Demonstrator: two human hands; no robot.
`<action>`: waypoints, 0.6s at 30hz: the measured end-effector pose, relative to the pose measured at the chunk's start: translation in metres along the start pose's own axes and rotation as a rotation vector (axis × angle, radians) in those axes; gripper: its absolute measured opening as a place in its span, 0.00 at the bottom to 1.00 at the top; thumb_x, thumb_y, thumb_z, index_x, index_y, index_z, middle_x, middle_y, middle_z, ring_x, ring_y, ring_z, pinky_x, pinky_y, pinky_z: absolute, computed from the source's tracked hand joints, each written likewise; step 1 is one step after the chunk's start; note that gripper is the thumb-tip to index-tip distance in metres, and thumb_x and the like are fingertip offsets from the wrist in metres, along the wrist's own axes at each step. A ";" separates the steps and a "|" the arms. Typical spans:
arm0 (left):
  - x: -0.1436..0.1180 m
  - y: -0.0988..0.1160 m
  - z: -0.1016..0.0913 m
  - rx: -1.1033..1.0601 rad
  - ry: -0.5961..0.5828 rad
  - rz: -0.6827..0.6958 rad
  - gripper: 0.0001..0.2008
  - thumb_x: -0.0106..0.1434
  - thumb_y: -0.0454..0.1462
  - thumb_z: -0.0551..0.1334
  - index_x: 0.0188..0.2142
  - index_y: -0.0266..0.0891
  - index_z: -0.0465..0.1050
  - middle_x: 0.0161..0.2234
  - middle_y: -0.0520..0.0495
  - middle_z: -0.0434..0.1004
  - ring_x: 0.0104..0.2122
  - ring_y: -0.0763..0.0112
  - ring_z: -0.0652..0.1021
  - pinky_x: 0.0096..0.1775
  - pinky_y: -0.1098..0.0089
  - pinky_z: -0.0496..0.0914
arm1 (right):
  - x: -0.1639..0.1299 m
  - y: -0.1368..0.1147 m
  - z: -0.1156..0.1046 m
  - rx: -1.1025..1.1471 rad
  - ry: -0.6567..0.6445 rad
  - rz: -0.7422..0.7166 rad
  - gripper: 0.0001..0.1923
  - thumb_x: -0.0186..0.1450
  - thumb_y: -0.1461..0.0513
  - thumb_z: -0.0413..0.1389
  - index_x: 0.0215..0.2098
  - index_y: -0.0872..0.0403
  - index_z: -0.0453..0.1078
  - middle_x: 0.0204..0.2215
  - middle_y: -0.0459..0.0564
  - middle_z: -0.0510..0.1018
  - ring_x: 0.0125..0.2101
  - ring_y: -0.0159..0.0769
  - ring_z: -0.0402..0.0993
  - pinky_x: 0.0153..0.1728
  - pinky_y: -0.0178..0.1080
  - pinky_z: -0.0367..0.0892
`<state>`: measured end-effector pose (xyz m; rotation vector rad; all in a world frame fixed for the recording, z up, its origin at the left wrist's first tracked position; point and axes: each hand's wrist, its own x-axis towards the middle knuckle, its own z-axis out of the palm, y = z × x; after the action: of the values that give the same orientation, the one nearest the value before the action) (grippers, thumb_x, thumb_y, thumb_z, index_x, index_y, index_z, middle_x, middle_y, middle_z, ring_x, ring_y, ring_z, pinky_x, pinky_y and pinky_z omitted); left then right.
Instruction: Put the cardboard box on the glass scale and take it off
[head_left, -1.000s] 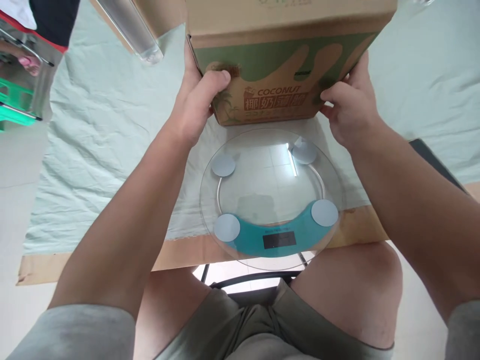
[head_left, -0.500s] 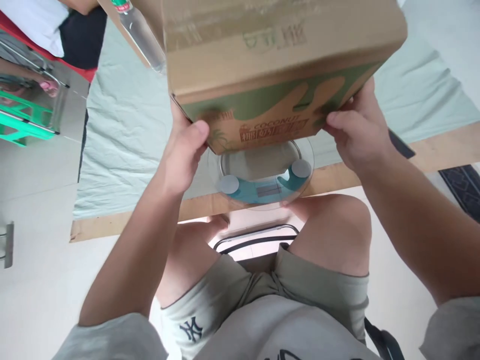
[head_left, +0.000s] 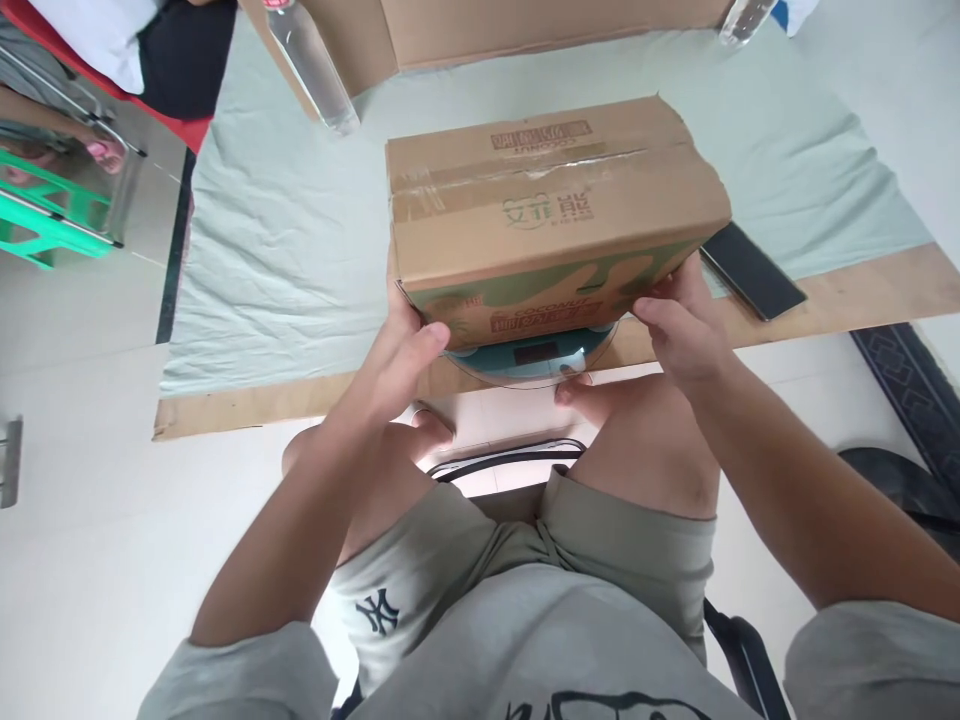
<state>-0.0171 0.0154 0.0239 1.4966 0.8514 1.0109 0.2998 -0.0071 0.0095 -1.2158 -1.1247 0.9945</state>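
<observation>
A: The cardboard box [head_left: 551, 215] has come down since half a second ago; then it was held high and close to the camera, now it sits low over the glass scale [head_left: 534, 353] and covers nearly all of it.

B: How does the box look?

A: Brown cardboard, taped along the top seam, green print and red lettering on the near face. It lies level, long side running 9 to 3 o'clock. The left hand [head_left: 401, 365] grips its near corner at 8 o'clock, thumb on the front face. The right hand [head_left: 682, 330] clasps the near corner at 4 o'clock. Both grips are closed on the box.

B: What room is around it?

A: Pale green cloth [head_left: 270, 260] lies bare toward 9 o'clock. At 3 o'clock a dark phone [head_left: 752, 270] lies just beside the box. At 12 o'clock a larger open carton [head_left: 465, 30] stands near, with a clear bottle [head_left: 311, 65] at 11 o'clock. The scale's near rim overhangs the cardboard sheet's [head_left: 247, 408] edge at 6 o'clock.

B: Anything hidden?

A: Whether the box rests on the scale I cannot tell. The scale's display is dark and unreadable, and the carton is cut off by the top edge.
</observation>
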 end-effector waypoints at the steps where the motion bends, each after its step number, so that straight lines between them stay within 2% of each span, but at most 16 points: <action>1: 0.000 0.000 0.001 -0.013 -0.001 -0.007 0.32 0.57 0.62 0.69 0.53 0.49 0.74 0.62 0.40 0.73 0.69 0.44 0.68 0.66 0.51 0.68 | -0.001 0.002 0.000 -0.004 0.001 -0.004 0.27 0.53 0.57 0.67 0.49 0.44 0.67 0.45 0.46 0.77 0.53 0.44 0.75 0.50 0.51 0.77; 4: 0.000 -0.003 0.001 -0.013 0.031 -0.020 0.32 0.56 0.62 0.70 0.51 0.47 0.74 0.61 0.40 0.74 0.68 0.45 0.69 0.65 0.52 0.69 | -0.006 0.006 0.000 -0.034 0.023 0.020 0.25 0.54 0.53 0.66 0.47 0.43 0.66 0.46 0.46 0.77 0.53 0.44 0.75 0.47 0.48 0.76; 6: 0.002 -0.005 -0.003 -0.006 0.095 -0.031 0.31 0.55 0.63 0.70 0.49 0.46 0.75 0.57 0.40 0.76 0.65 0.46 0.72 0.61 0.55 0.73 | -0.005 0.007 0.000 -0.026 0.044 0.023 0.22 0.55 0.50 0.65 0.45 0.44 0.66 0.47 0.46 0.77 0.52 0.43 0.75 0.46 0.45 0.75; 8: 0.009 -0.010 -0.010 -0.010 0.229 -0.038 0.28 0.55 0.61 0.70 0.45 0.46 0.75 0.52 0.41 0.78 0.58 0.50 0.77 0.51 0.60 0.77 | 0.003 0.008 -0.001 0.026 0.101 -0.018 0.19 0.58 0.48 0.61 0.42 0.46 0.67 0.46 0.47 0.76 0.48 0.40 0.75 0.42 0.42 0.74; 10: 0.018 -0.018 -0.019 -0.013 0.397 -0.037 0.20 0.59 0.55 0.67 0.40 0.44 0.75 0.43 0.43 0.79 0.44 0.60 0.80 0.39 0.66 0.75 | 0.016 0.013 -0.003 0.085 0.225 -0.070 0.15 0.62 0.48 0.55 0.36 0.49 0.64 0.37 0.48 0.74 0.38 0.35 0.73 0.34 0.37 0.70; 12: 0.026 -0.030 -0.027 0.005 0.527 -0.034 0.12 0.61 0.46 0.64 0.28 0.41 0.70 0.29 0.47 0.72 0.30 0.70 0.72 0.30 0.71 0.66 | 0.032 0.023 -0.005 0.121 0.404 -0.057 0.16 0.67 0.48 0.50 0.29 0.50 0.55 0.25 0.45 0.62 0.25 0.30 0.61 0.24 0.35 0.61; 13: 0.028 -0.038 -0.030 0.019 0.567 -0.036 0.13 0.60 0.42 0.63 0.23 0.40 0.65 0.23 0.50 0.65 0.25 0.74 0.66 0.27 0.72 0.61 | 0.039 0.029 -0.006 0.127 0.497 -0.022 0.19 0.69 0.49 0.48 0.27 0.49 0.49 0.21 0.43 0.54 0.21 0.29 0.52 0.21 0.35 0.55; 15: 0.027 -0.054 -0.036 0.045 0.610 -0.055 0.18 0.57 0.38 0.63 0.18 0.40 0.55 0.18 0.54 0.53 0.21 0.77 0.57 0.25 0.71 0.52 | 0.046 0.042 -0.005 0.128 0.640 0.053 0.22 0.71 0.51 0.46 0.27 0.49 0.40 0.20 0.41 0.42 0.20 0.28 0.39 0.18 0.36 0.45; 18: 0.019 -0.074 -0.039 0.076 0.594 -0.116 0.21 0.53 0.37 0.64 0.16 0.40 0.50 0.17 0.56 0.47 0.20 0.79 0.51 0.24 0.70 0.45 | 0.042 0.058 -0.001 0.088 0.671 -0.011 0.24 0.68 0.55 0.51 0.26 0.50 0.38 0.21 0.41 0.40 0.21 0.26 0.37 0.18 0.36 0.41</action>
<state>-0.0456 0.0591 -0.0443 1.1981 1.3887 1.3723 0.3089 0.0403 -0.0432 -1.3282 -0.5510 0.5449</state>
